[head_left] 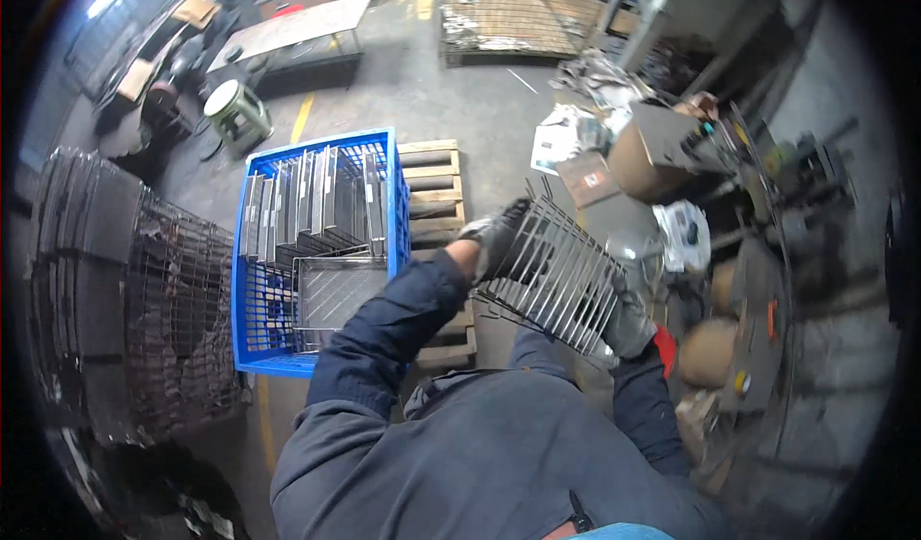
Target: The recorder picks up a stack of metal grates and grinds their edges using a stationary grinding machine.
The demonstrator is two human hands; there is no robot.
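A metal wire rack (568,276) with many parallel rods is held up, tilted, in front of my body. My left hand (501,245), in a grey and black glove, is closed on its left side. At the rack's lower right corner my right hand (628,325), in a grey glove with a red cuff, grips the edge; its fingers are partly hidden. To my left stands a blue plastic crate (320,365). Several flat metal wire frames (305,195) stand upright in its far part, and another frame (343,295) lies flat in the near part.
The crate sits beside a wooden pallet (432,171). A tall stack of wire mesh panels (182,300) rises at far left. Behind are a green stool (238,116) and a long table (297,30). On the right, a cardboard box (657,147) and a white bag (683,235) lie near a metal workbench.
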